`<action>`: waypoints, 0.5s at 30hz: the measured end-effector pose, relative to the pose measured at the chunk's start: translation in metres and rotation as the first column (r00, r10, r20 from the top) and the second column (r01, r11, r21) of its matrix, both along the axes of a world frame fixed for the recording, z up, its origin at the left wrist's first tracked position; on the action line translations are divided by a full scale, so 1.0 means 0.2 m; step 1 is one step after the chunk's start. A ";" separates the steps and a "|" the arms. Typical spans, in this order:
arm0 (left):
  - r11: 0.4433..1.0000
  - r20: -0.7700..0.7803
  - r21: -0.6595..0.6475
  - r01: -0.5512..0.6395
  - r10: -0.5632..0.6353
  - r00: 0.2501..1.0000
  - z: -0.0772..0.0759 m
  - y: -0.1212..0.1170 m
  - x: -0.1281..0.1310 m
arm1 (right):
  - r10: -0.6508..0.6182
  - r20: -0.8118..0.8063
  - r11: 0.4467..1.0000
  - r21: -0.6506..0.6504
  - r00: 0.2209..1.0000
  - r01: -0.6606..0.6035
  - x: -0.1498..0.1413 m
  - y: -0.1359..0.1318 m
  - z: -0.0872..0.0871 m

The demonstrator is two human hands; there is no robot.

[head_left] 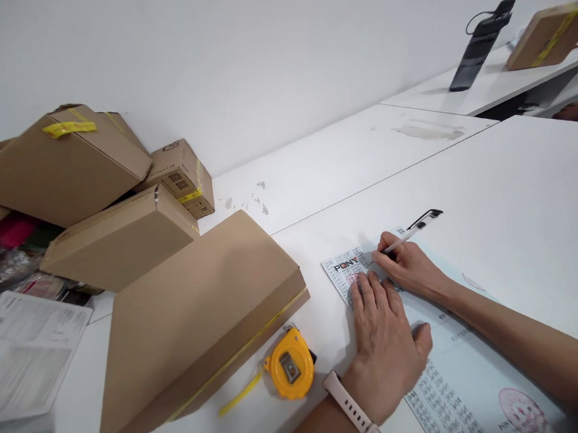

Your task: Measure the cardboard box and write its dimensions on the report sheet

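A printed form [443,370] with a logo and a red stamp lies on the white table [514,187]. My left hand [384,342] rests flat on the form with fingers stretched out, a pale watch strap on its wrist. My right hand [408,264] is closed round a white pen with a black clip [413,227]; the tip touches the form near its top edge. A yellow tape measure [289,365] sits just left of my left wrist, its tape pulled out a little.
A large flat cardboard box [192,322] lies tilted left of the tape measure. Several more taped cardboard boxes [83,184] are piled behind it against the wall. Papers [25,347] lie at the left edge. Far right stand a black device [482,44] and another box [548,33].
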State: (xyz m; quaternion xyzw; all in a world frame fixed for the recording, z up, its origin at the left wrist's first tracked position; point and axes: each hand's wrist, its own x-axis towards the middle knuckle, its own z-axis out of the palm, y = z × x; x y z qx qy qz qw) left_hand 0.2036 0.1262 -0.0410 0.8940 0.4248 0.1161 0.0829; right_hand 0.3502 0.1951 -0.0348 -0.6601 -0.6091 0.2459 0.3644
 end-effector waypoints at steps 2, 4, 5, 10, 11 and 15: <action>1.000 0.005 -0.004 -0.001 0.001 1.000 0.00 0.00 0.00 | 0.001 0.000 1.000 0.003 1.000 -0.001 0.00 0.00 0.00; 1.000 0.009 -0.010 0.001 -0.001 1.000 0.00 0.00 0.00 | -0.002 -0.004 1.000 0.001 1.000 0.002 0.00 0.00 0.00; 1.000 0.010 -0.014 0.002 -0.002 1.000 0.00 0.00 0.00 | -0.004 -0.007 1.000 0.000 1.000 0.004 0.00 0.00 0.00; 1.000 0.008 -0.015 0.009 -0.009 1.000 0.02 0.00 -0.01 | -0.034 -0.013 0.999 0.015 0.999 0.034 0.00 0.00 0.00; 1.000 0.005 -0.015 0.010 -0.010 1.000 0.02 0.00 -0.01 | -0.054 -0.021 0.998 0.026 0.998 0.055 0.00 0.00 0.00; 1.000 -0.008 -0.012 0.012 -0.012 1.000 0.03 0.01 -0.02 | -0.035 -0.064 0.992 0.122 0.997 0.043 0.05 0.00 -0.01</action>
